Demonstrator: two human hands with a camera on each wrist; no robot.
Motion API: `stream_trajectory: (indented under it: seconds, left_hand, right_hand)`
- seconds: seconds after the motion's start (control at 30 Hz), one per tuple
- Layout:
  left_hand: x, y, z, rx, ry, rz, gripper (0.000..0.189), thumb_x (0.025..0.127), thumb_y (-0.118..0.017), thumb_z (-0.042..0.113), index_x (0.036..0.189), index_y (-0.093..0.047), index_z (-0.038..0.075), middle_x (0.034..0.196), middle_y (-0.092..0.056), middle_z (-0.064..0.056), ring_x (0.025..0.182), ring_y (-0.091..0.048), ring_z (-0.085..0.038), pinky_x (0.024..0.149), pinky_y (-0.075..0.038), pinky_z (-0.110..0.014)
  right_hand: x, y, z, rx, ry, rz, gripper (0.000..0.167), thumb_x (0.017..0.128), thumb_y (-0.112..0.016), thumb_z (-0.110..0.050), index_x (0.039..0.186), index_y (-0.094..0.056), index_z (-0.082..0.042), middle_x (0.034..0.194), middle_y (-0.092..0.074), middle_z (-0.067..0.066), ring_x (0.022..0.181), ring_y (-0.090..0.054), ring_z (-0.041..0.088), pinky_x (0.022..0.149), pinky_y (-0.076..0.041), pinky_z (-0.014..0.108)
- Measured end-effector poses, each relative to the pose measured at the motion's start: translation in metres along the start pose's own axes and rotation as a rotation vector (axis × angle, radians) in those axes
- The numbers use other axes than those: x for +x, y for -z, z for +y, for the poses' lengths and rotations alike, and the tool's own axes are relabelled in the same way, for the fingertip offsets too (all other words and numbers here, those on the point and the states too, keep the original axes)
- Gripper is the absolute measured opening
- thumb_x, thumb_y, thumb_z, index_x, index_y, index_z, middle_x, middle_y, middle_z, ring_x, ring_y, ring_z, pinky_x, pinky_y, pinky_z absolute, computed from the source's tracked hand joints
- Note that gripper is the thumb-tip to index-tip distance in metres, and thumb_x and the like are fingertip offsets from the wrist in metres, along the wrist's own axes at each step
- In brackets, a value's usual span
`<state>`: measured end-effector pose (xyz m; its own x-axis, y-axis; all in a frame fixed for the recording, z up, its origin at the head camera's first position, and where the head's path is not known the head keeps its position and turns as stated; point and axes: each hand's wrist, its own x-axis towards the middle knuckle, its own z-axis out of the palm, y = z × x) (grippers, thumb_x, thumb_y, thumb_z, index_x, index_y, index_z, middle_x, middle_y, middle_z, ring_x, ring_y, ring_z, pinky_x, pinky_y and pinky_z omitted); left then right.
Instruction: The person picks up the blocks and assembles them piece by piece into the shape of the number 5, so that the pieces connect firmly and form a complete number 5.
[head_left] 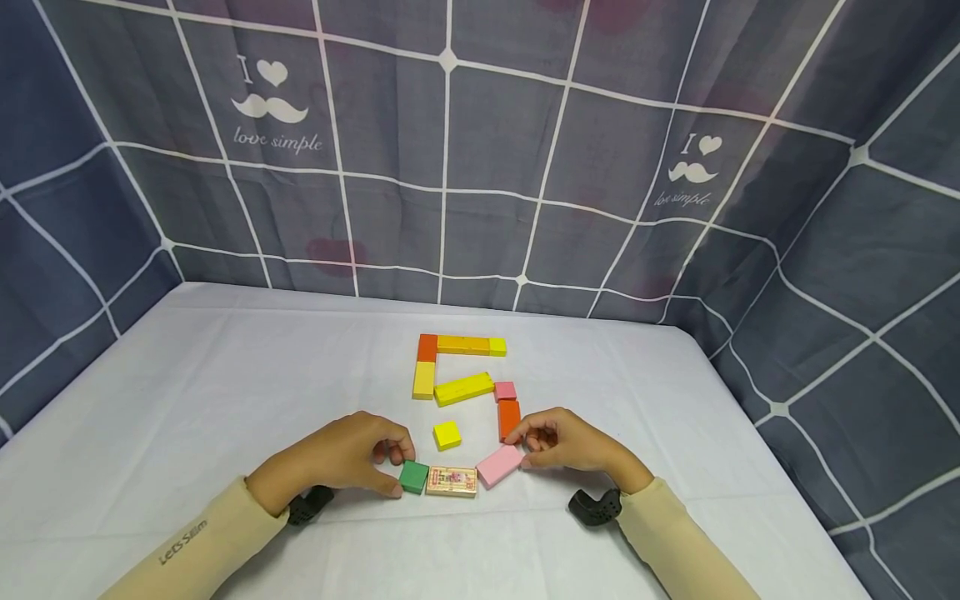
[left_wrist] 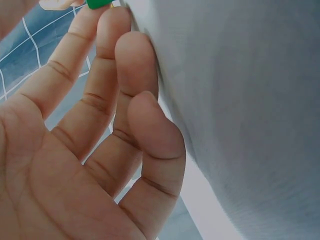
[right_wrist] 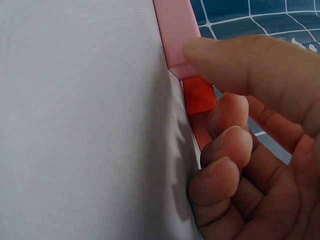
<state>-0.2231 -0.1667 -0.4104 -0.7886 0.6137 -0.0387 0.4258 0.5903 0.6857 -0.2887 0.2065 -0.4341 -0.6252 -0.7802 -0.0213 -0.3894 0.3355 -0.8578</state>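
Observation:
At the left end of the front row, my left hand (head_left: 356, 450) holds a green block (head_left: 414, 477) between thumb and forefinger; the other fingers curl loosely. In the left wrist view only a corner of that green block (left_wrist: 99, 3) shows at the forefinger's tip. My right hand (head_left: 566, 440) has its thumb and forefinger at the right end of a pink block (head_left: 499, 466), pinching its corner. The right wrist view shows the thumb against the pink block (right_wrist: 177, 30). Between the green and pink blocks lies a cream block with a printed face (head_left: 452, 482).
An orange block (head_left: 508, 421) and a small pink block (head_left: 505, 391) run up from the right hand. A slanted yellow block (head_left: 465, 389) joins a bent line of yellow and red-orange blocks (head_left: 427, 347) behind. One yellow block (head_left: 447, 435) sits alone inside. Grey checked cloth (head_left: 480, 225) hangs around the white table.

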Motion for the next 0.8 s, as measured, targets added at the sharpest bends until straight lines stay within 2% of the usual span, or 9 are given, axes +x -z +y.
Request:
stream_trajectory:
  seconds: [0.33,0.53,0.63,0.8]
  left_hand:
    - [0.001,0.002,-0.001,0.002,-0.017,-0.010,0.032,0.079,-0.099,0.026,0.100,-0.074,0.023,0.089,-0.064,0.016,0.082,-0.055,-0.007,0.076,-0.047,-0.027]
    - [0.003,0.006,-0.007,-0.078,-0.051,-0.034,0.030,0.084,-0.095,0.026,0.105,-0.077,0.017,0.091,-0.066,0.012,0.081,-0.057,-0.007,0.076,-0.051,-0.026]
    - [0.005,0.009,-0.010,-0.108,-0.056,-0.016,0.027,0.088,-0.092,0.025,0.108,-0.079,0.013,0.091,-0.067,0.011,0.081,-0.058,-0.008,0.075,-0.052,-0.025]
    - [0.011,0.014,-0.011,-0.047,-0.001,0.046,0.027,0.088,-0.092,0.026,0.110,-0.081,0.015,0.091,-0.068,0.013,0.083,-0.059,-0.008,0.076,-0.051,-0.026]
  right_hand:
    - [0.001,0.001,0.001,0.005,-0.002,-0.004,0.031,0.090,-0.082,0.004,0.120,-0.075,0.007,0.080,-0.052,-0.005,0.071,-0.044,0.005,0.066,-0.035,0.018]
    - [0.001,0.001,0.000,0.005,0.001,-0.010,0.031,0.090,-0.082,0.004,0.120,-0.075,0.007,0.080,-0.052,-0.005,0.071,-0.044,0.006,0.066,-0.035,0.019]
    - [0.001,0.001,0.001,0.003,0.005,-0.011,0.030,0.091,-0.082,0.004,0.120,-0.075,0.006,0.080,-0.052,-0.005,0.070,-0.044,0.006,0.066,-0.035,0.019]
    - [0.001,0.000,0.002,0.006,0.014,-0.010,0.029,0.090,-0.082,0.004,0.119,-0.075,0.007,0.080,-0.052,-0.005,0.070,-0.044,0.005,0.065,-0.035,0.019]
